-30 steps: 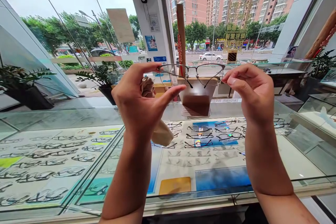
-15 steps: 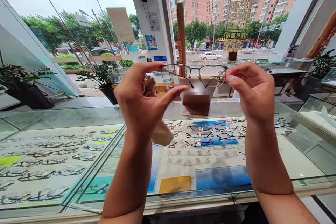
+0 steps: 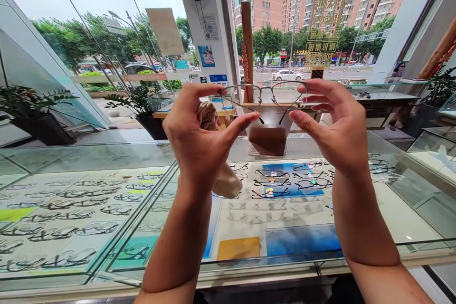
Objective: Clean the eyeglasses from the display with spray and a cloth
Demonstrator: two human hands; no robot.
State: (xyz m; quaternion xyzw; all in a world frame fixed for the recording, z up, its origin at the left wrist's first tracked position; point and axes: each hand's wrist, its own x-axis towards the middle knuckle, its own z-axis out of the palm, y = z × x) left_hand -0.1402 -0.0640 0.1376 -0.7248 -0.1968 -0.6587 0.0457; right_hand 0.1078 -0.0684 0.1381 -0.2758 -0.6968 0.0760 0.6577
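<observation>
A pair of thin metal-rimmed eyeglasses point(image 3: 266, 87) is raised in front of me, temples folded out away and pointing down. My left hand point(image 3: 197, 128) has its index finger at the left end of the frame, thumb stretched out beneath the lens. A beige cloth point(image 3: 228, 181) is tucked in its other fingers and hangs below the palm. At the other end, my right hand point(image 3: 337, 123) touches the right corner of the frame with its fingertips, its thumb set apart lower down. The lower fingers of my left hand are mostly hidden.
Below the hands is a glass display counter point(image 3: 245, 266) with rows of eyeglasses point(image 3: 272, 182). A brown-and-clear box point(image 3: 267, 140) stands on the counter's far side. An orange card point(image 3: 238, 248) lies inside near the front. Potted plants point(image 3: 144, 104) and windows are beyond.
The right thumb has come away from the frame and dropped lower, while its fingers moved up and left. The eyeglasses rose slightly on the right; the left hand shifted a little right.
</observation>
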